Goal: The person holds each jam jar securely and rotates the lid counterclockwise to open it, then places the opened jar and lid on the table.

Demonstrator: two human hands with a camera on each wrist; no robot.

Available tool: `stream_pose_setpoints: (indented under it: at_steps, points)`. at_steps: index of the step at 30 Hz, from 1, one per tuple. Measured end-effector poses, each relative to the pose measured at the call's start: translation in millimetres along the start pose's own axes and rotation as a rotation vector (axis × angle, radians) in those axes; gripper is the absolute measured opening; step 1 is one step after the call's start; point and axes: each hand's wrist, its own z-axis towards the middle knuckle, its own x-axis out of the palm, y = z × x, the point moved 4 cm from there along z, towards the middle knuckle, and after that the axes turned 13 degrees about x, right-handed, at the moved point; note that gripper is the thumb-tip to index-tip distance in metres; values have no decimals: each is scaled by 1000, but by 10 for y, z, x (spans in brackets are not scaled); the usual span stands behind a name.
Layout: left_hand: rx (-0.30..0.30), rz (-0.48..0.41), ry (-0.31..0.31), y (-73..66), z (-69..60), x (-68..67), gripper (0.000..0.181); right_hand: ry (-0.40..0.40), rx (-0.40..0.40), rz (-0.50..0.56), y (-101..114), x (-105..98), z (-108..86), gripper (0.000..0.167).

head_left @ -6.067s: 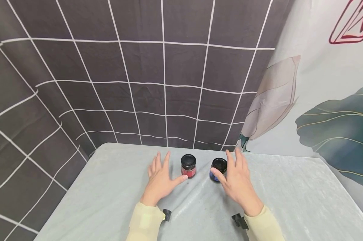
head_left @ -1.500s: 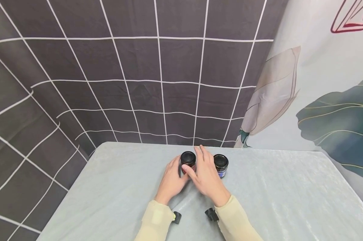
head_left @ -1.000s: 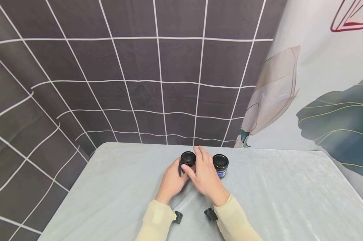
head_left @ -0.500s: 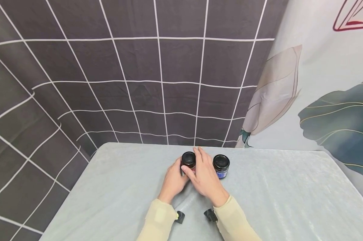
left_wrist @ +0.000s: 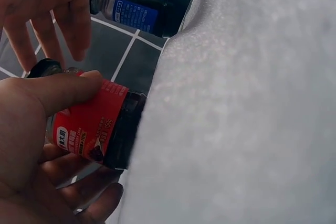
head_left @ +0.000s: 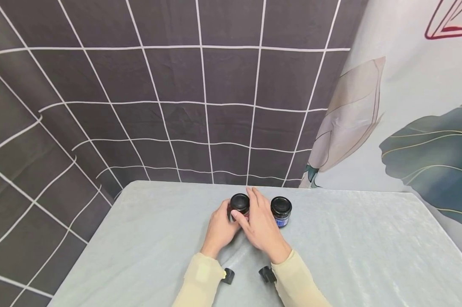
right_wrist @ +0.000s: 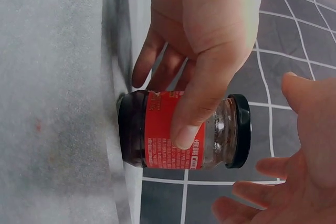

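A small glass jar with a red label and black lid (head_left: 239, 200) stands upright on the cloth-covered table. My left hand (head_left: 220, 230) grips it from the left; the right wrist view shows the left thumb (right_wrist: 191, 114) pressed across the red label. On the jar's other side is my right hand (head_left: 260, 228), fingers extended. In the right wrist view the right hand (right_wrist: 310, 150) is apart from the jar near its lid. A second black-lidded jar, blue-labelled (head_left: 281, 211), stands just right of the right hand; its labels (left_wrist: 142, 3) show in the left wrist view.
A pale grey cloth covers the table (head_left: 369, 238). Behind it hangs a dark curtain with white grid lines (head_left: 177, 119), and at right a white leaf-patterned curtain (head_left: 399, 94). Black wrist cameras (head_left: 228, 276) sit at both cuffs.
Six seconds ago both hands were spread beside the two jars. Since then they have come together around the red-labelled jar, the left gripping it. Over the last second the hands have stayed nearly still.
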Motion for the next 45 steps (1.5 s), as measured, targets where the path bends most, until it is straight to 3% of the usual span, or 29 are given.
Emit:
stream_pose_setpoints:
  at_steps: [23, 34, 45]
  points:
    - [-3, 43, -72, 1, 15, -47, 58, -35, -32, 1, 43, -13, 0, 73]
    - [36, 48, -135, -2, 28, -60, 56, -17, -15, 8, 50, -28, 4, 74]
    - [75, 58, -138, -32, 31, -74, 57, -17, -12, 5, 68, -51, 12, 73]
